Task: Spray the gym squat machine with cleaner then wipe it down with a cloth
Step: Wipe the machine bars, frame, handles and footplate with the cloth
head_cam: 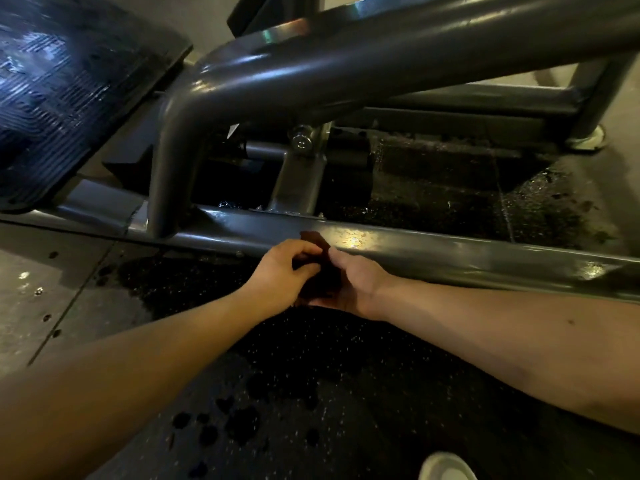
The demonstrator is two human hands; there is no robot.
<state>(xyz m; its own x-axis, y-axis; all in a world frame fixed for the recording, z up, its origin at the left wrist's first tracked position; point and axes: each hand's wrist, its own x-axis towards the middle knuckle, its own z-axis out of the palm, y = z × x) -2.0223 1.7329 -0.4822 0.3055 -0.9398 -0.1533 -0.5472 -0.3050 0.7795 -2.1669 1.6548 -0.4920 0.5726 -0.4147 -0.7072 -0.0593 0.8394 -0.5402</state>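
Both forearms reach in from 7 and 4 o'clock and meet at centre. The left hand [282,271] curls its fingers and pinches a dark cloth [327,273]. The right hand [351,284] cups the cloth from 3 o'clock, thumb on it. The cloth's top edge overlaps the wet rail [450,249]. A footplate [65,95] sits at 10 o'clock.

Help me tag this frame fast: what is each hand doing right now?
Left hand: fingers curled, pinching the dark brownish crumpled cloth.
Right hand: holding the same cloth from the other side.
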